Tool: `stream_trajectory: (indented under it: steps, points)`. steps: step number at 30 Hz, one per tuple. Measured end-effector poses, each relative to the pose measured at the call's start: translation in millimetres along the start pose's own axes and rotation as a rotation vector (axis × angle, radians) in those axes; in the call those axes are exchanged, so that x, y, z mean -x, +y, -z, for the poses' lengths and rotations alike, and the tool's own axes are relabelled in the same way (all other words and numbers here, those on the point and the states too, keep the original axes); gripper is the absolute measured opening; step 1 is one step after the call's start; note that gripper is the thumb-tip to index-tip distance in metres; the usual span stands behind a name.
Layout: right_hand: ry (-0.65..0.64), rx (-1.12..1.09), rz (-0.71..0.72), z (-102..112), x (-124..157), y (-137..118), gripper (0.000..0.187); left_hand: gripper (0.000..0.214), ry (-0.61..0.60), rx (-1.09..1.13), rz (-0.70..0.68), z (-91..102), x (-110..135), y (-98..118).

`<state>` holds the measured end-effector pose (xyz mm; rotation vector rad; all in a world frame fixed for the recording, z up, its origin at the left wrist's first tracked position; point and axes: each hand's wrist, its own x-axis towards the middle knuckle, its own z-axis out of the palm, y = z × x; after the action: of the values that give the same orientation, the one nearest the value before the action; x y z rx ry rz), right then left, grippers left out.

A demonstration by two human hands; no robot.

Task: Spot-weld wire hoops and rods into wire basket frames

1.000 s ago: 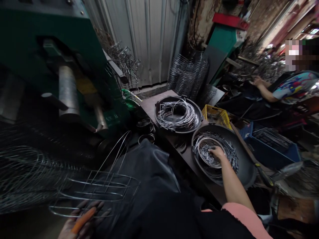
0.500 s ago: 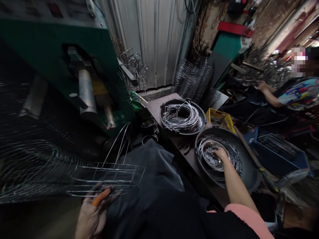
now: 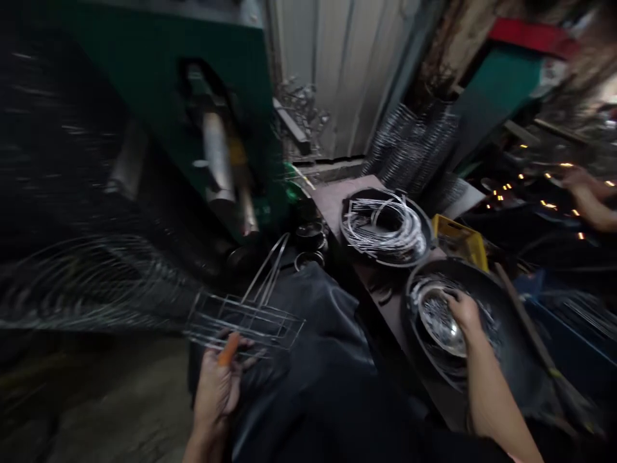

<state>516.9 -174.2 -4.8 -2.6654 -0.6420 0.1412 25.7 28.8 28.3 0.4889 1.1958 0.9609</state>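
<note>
Because the black pan (image 3: 518, 341) sits at our side, away from the green press (image 3: 159, 83), our right hand (image 3: 465, 312) reaches easily into its steel bowl (image 3: 436, 318), fingers curled, its hold unclear. Our left hand (image 3: 216, 386), partly open, grips a wire frame (image 3: 245, 321) and an orange handle (image 3: 228, 349).

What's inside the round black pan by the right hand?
A steel bowl of wire pieces, ringed by loose wire. The right hand covers part of it; what lies beneath is hidden.
</note>
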Motion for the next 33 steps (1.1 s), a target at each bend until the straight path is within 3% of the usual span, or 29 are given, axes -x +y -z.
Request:
stream_trajectory:
  steps: [3,9,13,18,24,33]
  points:
    - [-0.082,-0.222,0.241,-10,2,-70,0.029,0.05,-0.011,0.05,-0.024,-2.9,-1,-2]
    - [-0.61,-0.497,0.706,-60,64,-262,0.029,0.053,-0.018,0.123,-0.092,1.9,5,-6]
    - [-0.784,-0.611,0.844,-86,97,-342,0.027,0.05,-0.018,0.119,-0.153,2.4,10,-5]
    - [-0.947,-0.835,0.768,-98,109,-374,0.032,0.046,-0.026,0.115,-0.218,3.9,2,2]
    - [-0.935,-1.024,0.602,-111,110,-386,0.034,0.048,-0.058,0.145,-0.212,0.6,-11,15]
    - [-0.903,-1.1,0.57,-127,110,-406,0.035,0.049,-0.048,0.17,-0.157,-8.2,-25,33]
